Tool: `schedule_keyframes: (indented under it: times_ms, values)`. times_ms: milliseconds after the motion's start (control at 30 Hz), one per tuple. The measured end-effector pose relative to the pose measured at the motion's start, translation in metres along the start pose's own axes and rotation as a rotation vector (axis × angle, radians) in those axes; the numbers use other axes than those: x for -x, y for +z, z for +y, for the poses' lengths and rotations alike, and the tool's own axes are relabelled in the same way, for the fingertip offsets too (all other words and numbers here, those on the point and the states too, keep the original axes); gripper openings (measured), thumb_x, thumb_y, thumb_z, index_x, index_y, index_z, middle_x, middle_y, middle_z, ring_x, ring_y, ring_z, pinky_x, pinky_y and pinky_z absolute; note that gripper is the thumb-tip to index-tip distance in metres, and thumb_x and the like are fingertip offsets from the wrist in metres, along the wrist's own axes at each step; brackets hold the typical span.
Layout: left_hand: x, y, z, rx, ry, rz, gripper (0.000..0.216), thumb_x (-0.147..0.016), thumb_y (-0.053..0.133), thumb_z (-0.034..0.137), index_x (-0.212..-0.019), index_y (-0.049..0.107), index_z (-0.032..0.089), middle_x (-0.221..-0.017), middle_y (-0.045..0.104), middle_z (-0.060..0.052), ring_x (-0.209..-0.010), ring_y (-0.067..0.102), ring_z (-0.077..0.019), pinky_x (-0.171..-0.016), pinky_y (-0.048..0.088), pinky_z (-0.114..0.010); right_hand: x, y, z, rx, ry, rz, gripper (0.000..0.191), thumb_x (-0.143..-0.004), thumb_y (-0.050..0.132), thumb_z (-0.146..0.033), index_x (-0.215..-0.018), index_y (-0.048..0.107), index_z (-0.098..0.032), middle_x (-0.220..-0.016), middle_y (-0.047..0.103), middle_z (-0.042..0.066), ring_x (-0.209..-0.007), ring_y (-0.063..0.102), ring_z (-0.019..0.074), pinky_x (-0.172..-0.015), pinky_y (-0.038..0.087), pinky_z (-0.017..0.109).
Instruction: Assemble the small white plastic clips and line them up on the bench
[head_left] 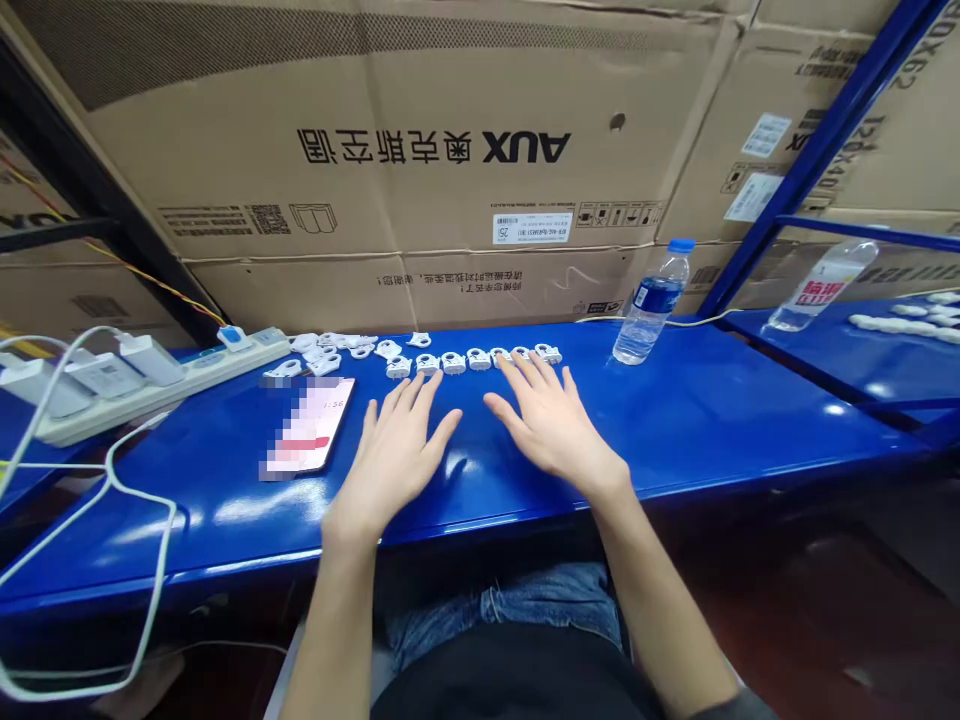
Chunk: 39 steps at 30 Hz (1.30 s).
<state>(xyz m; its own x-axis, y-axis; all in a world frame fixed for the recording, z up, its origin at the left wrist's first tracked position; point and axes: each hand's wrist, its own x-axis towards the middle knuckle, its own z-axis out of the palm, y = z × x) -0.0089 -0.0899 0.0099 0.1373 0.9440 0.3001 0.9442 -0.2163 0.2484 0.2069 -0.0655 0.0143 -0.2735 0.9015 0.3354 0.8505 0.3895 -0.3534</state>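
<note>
My left hand point(396, 450) lies flat on the blue shelf top point(675, 420) with its fingers spread, holding nothing. My right hand point(550, 420) lies flat beside it, fingers stretched out, their tips close to a row of several small white plastic parts point(472, 359). A looser heap of the same white parts point(330, 350) sits further left. A phone point(309, 425) lies face up just left of my left hand.
A water bottle point(651, 302) stands to the right. A white power strip point(142, 380) with chargers and cables sits at the left. Large cardboard boxes point(420, 150) wall the back. Another bottle point(823, 285) and more white parts point(900, 322) lie on the right-hand shelf.
</note>
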Motion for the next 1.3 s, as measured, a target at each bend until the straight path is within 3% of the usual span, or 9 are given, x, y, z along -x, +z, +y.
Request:
schedule_keyframes:
  times_ms: [100,233,533,767,900,967,1033,1167,1300]
  values:
    - [0.015,0.012,0.010,-0.118,-0.156,-0.023,0.065,-0.110,0.031,0.053,-0.166,0.035,0.021,-0.172,0.034,-0.016,-0.162,0.025,-0.0388,-0.125,0.025,-0.074,0.017,0.009,-0.006,0.089,0.121,-0.213,0.073,-0.110,0.024,-0.063,-0.170,0.027,-0.021,-0.176,0.022,0.010,-0.166,0.010,0.0351,-0.129,0.013,0.071]
    - [0.023,0.023,0.010,-0.165,-0.156,-0.082,0.066,-0.110,0.028,0.053,-0.168,0.033,0.022,-0.175,0.026,-0.013,-0.164,0.017,-0.0377,-0.125,0.023,-0.074,0.024,0.018,-0.002,0.123,0.155,-0.298,0.077,-0.109,0.020,-0.066,-0.171,0.021,-0.020,-0.178,0.012,0.010,-0.166,0.004,0.0350,-0.129,0.008,0.071]
    - [0.023,0.032,0.007,-0.190,-0.128,-0.188,0.066,-0.109,0.031,0.054,-0.167,0.035,0.022,-0.174,0.025,-0.012,-0.164,0.021,-0.0357,-0.127,0.017,-0.075,0.025,0.029,0.000,0.128,0.161,-0.302,0.076,-0.109,0.024,-0.064,-0.170,0.024,-0.019,-0.177,0.014,0.012,-0.166,0.006,0.0358,-0.130,0.004,0.070]
    - [0.025,0.035,0.004,-0.063,-0.112,-0.108,0.064,-0.107,0.041,0.051,-0.164,0.042,0.021,-0.173,0.030,-0.016,-0.163,0.022,-0.0381,-0.125,0.016,-0.076,0.026,0.031,0.003,0.090,0.148,-0.271,0.075,-0.109,0.030,-0.062,-0.168,0.031,-0.018,-0.176,0.020,0.015,-0.165,0.010,0.0384,-0.129,0.007,0.072]
    - [0.019,0.025,0.009,0.281,-0.185,0.217,0.072,-0.099,0.060,0.051,-0.164,0.040,0.028,-0.176,0.025,-0.013,-0.163,0.023,-0.0367,-0.130,0.015,-0.069,0.023,0.023,0.002,-0.125,0.174,-0.044,0.069,-0.109,0.032,-0.062,-0.164,0.042,-0.022,-0.176,0.025,0.012,-0.165,0.014,0.0350,-0.129,0.007,0.071]
    - [0.017,0.014,0.017,0.594,-0.278,0.437,0.080,-0.093,0.067,0.052,-0.164,0.037,0.030,-0.175,0.030,-0.011,-0.163,0.025,-0.0335,-0.132,0.020,-0.060,0.019,0.013,-0.003,-0.371,0.232,0.172,0.068,-0.108,0.031,-0.064,-0.165,0.039,-0.026,-0.176,0.024,0.008,-0.165,0.016,0.0296,-0.131,0.008,0.066]
    - [0.015,0.001,0.026,1.048,-0.316,0.547,0.077,-0.094,0.065,0.051,-0.164,0.037,0.033,-0.172,0.036,-0.008,-0.162,0.029,-0.0295,-0.131,0.028,-0.055,0.017,0.001,-0.010,-0.732,0.270,0.335,0.068,-0.107,0.031,-0.066,-0.165,0.036,-0.031,-0.176,0.026,0.004,-0.164,0.021,0.0248,-0.133,0.014,0.060]
    - [0.016,-0.014,0.042,1.958,-0.395,0.456,0.060,-0.100,0.042,0.052,-0.157,0.046,0.033,-0.169,0.042,-0.005,-0.158,0.038,-0.0267,-0.121,0.045,-0.055,0.014,-0.016,-0.022,-1.593,0.369,0.483,0.069,-0.104,0.023,-0.069,-0.159,0.044,-0.032,-0.169,0.042,0.004,-0.156,0.040,0.0225,-0.128,0.032,0.057]
    - [0.016,-0.005,0.050,2.254,-0.553,0.447,0.058,-0.100,0.044,0.046,-0.155,0.048,0.032,-0.164,0.049,-0.006,-0.155,0.043,-0.0260,-0.122,0.042,-0.058,0.015,-0.007,-0.024,-2.040,0.640,0.540,0.066,-0.100,0.028,-0.069,-0.149,0.052,-0.031,-0.159,0.054,0.006,-0.150,0.049,0.0227,-0.125,0.033,0.061]
